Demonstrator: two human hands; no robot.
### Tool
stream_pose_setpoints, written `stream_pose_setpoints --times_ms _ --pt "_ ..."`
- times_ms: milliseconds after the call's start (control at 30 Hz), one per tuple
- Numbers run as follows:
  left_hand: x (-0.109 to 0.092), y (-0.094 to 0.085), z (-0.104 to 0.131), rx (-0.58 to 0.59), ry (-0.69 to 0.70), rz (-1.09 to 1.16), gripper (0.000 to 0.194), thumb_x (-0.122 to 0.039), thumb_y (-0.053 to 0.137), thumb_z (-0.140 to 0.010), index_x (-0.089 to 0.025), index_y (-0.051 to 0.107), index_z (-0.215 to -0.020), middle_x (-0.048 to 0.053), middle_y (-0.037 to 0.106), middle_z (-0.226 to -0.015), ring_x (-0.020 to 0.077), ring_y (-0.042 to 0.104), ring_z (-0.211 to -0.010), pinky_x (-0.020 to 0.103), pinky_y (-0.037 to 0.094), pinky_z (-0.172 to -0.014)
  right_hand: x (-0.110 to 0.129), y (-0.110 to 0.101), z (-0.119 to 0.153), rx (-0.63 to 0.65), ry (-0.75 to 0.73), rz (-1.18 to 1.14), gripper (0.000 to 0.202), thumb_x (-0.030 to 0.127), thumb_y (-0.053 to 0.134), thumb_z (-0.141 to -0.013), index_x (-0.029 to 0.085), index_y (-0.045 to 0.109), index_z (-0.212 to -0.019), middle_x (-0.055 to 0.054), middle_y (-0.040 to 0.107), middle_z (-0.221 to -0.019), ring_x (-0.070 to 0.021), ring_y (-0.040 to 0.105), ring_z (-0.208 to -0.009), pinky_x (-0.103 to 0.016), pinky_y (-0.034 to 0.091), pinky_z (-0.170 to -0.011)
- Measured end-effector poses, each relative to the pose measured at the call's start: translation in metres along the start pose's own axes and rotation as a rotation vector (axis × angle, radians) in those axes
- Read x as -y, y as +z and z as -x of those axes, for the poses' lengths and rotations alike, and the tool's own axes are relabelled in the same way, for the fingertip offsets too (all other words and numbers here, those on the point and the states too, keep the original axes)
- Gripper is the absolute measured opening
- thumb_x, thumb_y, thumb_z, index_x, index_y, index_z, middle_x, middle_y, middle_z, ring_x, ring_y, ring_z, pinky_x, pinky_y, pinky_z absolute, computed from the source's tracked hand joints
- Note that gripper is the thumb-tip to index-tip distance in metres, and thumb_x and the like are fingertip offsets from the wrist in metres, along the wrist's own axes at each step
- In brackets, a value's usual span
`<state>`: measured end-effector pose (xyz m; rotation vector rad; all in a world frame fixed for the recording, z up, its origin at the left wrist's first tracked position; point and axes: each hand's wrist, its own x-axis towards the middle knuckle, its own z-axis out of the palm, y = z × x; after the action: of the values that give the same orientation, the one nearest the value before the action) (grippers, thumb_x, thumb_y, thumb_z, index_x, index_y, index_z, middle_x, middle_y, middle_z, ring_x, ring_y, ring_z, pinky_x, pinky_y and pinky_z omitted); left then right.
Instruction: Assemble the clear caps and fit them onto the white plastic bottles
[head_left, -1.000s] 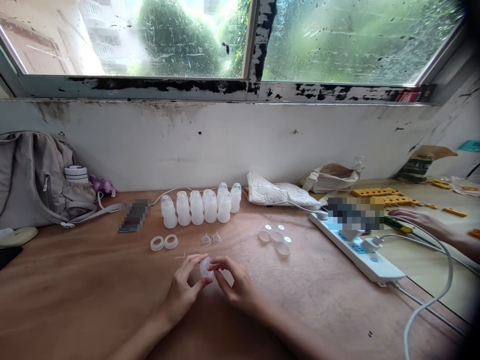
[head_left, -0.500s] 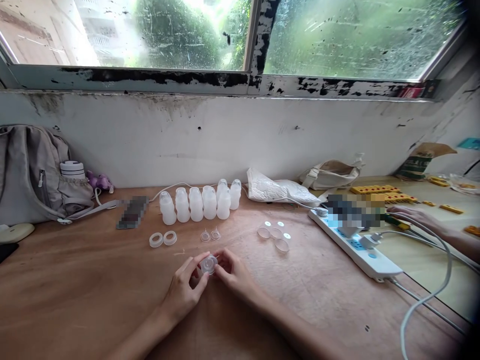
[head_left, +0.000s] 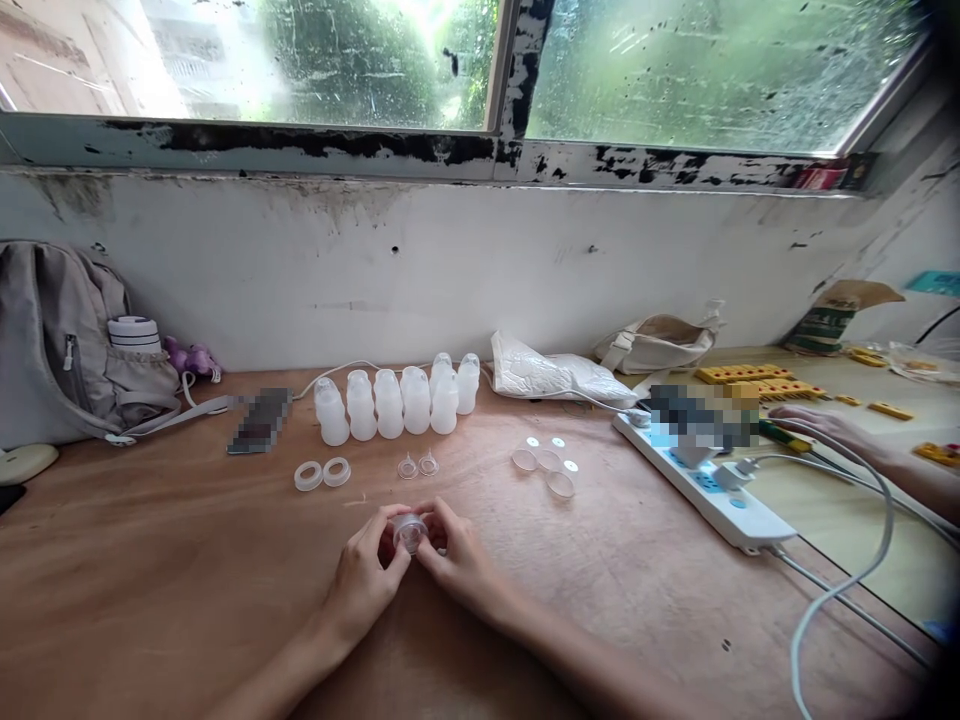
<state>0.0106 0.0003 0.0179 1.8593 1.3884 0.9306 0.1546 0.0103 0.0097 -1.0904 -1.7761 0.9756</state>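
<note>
Between my two hands is a small translucent bottle collar (head_left: 409, 530), with something clear inside it that looks like a nipple. My left hand (head_left: 367, 565) pinches its left side with thumb and fingers. From the right, my right hand (head_left: 457, 555) grips the opposite side, thumb at the near edge. Beyond them lie two clear nipples (head_left: 418, 464). Two whitish collar rings (head_left: 322, 474) rest farther left. On the right are several clear round caps (head_left: 560, 485) and small white discs (head_left: 571, 466). Several frosted bottles (head_left: 388, 405) stand in a group behind, some with clear domed tops.
A white power strip (head_left: 705, 490) with cables lies to the right. Past it, another person's hand (head_left: 817, 425) is near yellow parts (head_left: 742, 375). A white plastic bag (head_left: 551, 372), a blurred dark phone-like object (head_left: 259, 420) and a grey backpack (head_left: 67, 350) sit along the wall.
My hands have tilted the collar, so its side now shows more than its round face. My right fingers have shifted inward over it. The whole view has moved slightly.
</note>
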Motion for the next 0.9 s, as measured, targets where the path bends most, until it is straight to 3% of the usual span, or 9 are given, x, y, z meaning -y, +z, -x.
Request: stream_pose_setpoints --times_ms 300,433,567,900 --pt "-0.0013 0.0044 0.0021 -0.018 -0.049 -0.045 0.02 -0.031 0.044 -0.077 -0.022 0.05 -0.095 -0.003 0.056 -0.065 0.012 0.052 -0.054 0.021 0.041 -0.053 -0.0022 0.0032 -0.0005 -0.049 0.002 0.066 0.013 0.01 0.046 -0.071 0.017 0.049 -0.082 0.004 0.052 -0.061 -0.0078 0.046 -0.052 -0.018 0.035 -0.049" --pt "-0.0018 0.0037 0.0013 -0.012 -0.07 0.006 0.021 -0.03 0.045 -0.077 -0.02 0.049 -0.096 -0.001 0.058 -0.069 0.0126 0.053 -0.057 0.023 0.042 -0.056 0.002 -0.0013 -0.001 -0.024 0.025 0.05 0.011 0.015 0.046 -0.075 0.017 0.051 -0.085 0.003 0.055 -0.062 -0.0084 0.048 -0.053 -0.018 0.037 -0.05" --pt "-0.0012 0.0025 0.0003 -0.01 -0.059 0.111 0.018 -0.031 0.042 -0.08 -0.019 0.05 -0.091 0.001 0.061 -0.073 0.0141 0.057 -0.063 0.024 0.044 -0.059 0.0046 -0.0035 -0.0018 -0.044 0.045 0.045 0.008 0.021 0.046 -0.078 0.017 0.053 -0.076 0.002 0.054 -0.059 -0.009 0.047 -0.052 -0.02 0.038 -0.05" --pt "-0.0022 0.0029 0.0023 -0.001 -0.051 0.147 0.015 -0.032 0.041 -0.081 -0.019 0.048 -0.076 -0.002 0.056 -0.064 0.0122 0.053 -0.057 0.021 0.039 -0.053 0.0035 -0.0015 -0.0012 -0.022 0.106 -0.017 0.016 0.029 0.049 -0.079 0.016 0.054 -0.07 0.001 0.054 -0.058 -0.0096 0.048 -0.053 -0.02 0.038 -0.05"
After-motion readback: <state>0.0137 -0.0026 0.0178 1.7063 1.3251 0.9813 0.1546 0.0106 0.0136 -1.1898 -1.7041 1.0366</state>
